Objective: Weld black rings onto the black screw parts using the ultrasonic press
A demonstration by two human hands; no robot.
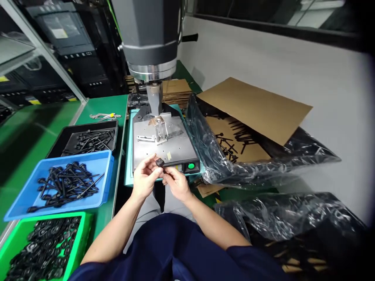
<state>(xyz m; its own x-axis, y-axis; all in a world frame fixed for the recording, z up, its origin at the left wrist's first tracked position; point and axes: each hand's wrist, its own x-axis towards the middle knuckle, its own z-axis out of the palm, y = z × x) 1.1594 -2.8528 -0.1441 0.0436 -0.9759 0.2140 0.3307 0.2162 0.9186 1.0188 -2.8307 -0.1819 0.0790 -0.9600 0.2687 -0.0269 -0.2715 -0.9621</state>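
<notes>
My left hand pinches a small black part with a rounded top between thumb and fingers. My right hand meets it from the other side, its thumb and fingers closed at the part's lower end. Most of the part below its top is hidden by my fingers. Both hands are just in front of the machine's metal base plate. On that plate a small metal fixture stands under the press head.
To the left are a blue tray of long black screw-like pieces, a black tray of similar pieces and a green bin of black round parts. A green button is at the base's front. Cardboard covers a plastic-lined box at right.
</notes>
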